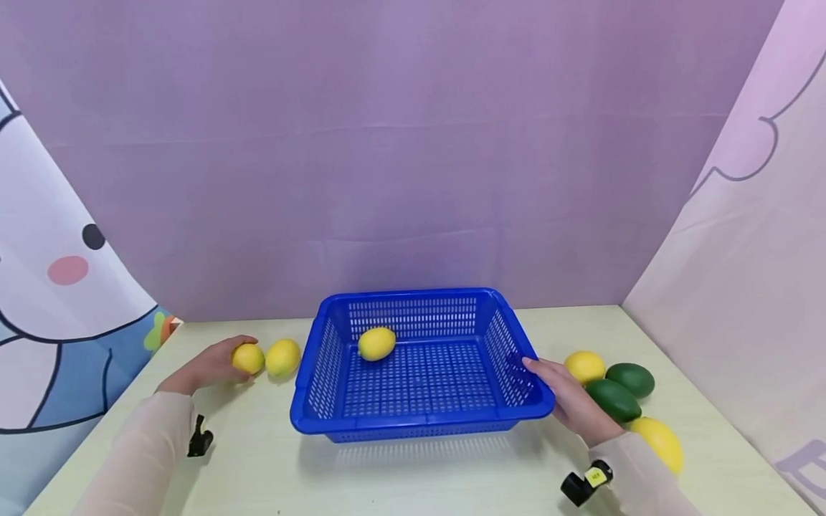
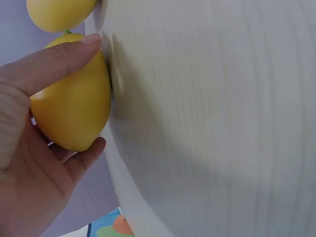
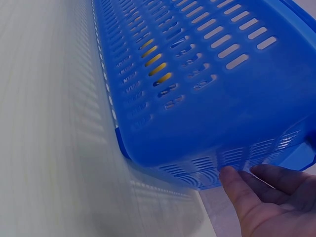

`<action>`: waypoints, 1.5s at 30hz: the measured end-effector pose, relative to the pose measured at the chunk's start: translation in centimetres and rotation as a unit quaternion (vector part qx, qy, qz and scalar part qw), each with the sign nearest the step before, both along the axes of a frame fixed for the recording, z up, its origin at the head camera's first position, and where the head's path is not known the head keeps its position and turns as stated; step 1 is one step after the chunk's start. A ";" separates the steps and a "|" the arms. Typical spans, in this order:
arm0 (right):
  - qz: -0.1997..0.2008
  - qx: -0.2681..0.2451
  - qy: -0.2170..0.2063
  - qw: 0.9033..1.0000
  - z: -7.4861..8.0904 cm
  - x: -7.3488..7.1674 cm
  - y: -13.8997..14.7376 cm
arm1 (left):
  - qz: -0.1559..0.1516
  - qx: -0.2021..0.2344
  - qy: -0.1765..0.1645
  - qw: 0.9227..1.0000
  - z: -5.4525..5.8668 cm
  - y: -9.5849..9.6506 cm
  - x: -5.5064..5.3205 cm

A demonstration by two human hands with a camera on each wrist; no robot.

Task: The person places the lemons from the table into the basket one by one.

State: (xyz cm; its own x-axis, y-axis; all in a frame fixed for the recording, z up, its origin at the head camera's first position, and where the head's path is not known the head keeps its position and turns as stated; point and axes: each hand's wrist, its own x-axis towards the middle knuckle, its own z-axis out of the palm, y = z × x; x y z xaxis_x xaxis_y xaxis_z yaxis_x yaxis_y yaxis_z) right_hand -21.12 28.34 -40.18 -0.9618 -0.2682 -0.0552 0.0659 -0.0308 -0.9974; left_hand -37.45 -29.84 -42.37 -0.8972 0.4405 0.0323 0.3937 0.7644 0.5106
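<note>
On the left of the table my left hand (image 1: pixel 222 363) grips a yellow lemon (image 2: pixel 74 101), its thumb across one side and fingers curled round the other. Just beside it lies a second lemon (image 1: pixel 282 358). A blue plastic basket (image 1: pixel 413 421) with slotted walls stands in the middle, with one lemon (image 1: pixel 377 344) inside at the back left. My right hand (image 1: pixel 568 398) holds the basket's right side, a digit over the rim. In the right wrist view, other fingertips (image 3: pixel 231 173) touch the outer wall from below the rim.
Right of the basket lie a lemon (image 1: pixel 585 367), two dark green avocado-like fruits (image 1: pixel 613 400) and a larger yellow fruit (image 1: pixel 658 444), close to the right forearm. A purple cloth backdrop (image 1: pixel 413 158) rises behind the pale table (image 1: pixel 252 466), with printed cloth on both sides.
</note>
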 end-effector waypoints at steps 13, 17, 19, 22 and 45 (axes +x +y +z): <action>0.013 0.006 0.006 1.000 0.2 0.1 -0.3 | 0.014 0.000 -0.010 1.000 -0.3 -0.4 -0.2; 0.013 0.007 0.006 1.000 0.2 0.1 -0.3 | 0.017 0.004 -0.015 1.000 -0.3 -0.4 -0.1; 0.014 0.003 0.006 1.000 0.1 0.1 -0.2 | 0.019 0.005 -0.016 1.000 -0.3 -0.4 0.0; 0.015 -0.001 0.006 1.000 0.1 0.2 -0.2 | 0.020 0.001 -0.015 1.000 -0.3 -0.5 0.1; 0.000 0.024 -0.005 1.000 0.4 0.1 -0.1 | 0.016 -0.002 0.012 1.000 2.2 -0.5 0.8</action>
State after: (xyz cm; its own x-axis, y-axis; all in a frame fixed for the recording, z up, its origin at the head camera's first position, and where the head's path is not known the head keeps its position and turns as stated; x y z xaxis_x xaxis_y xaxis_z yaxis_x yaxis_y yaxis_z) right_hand -20.98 28.26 -39.74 -0.9612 -0.2645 -0.0779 0.0761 0.0171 -0.9970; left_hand -36.66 -30.31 -40.19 -0.9097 0.4119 0.0526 0.3816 0.7791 0.4974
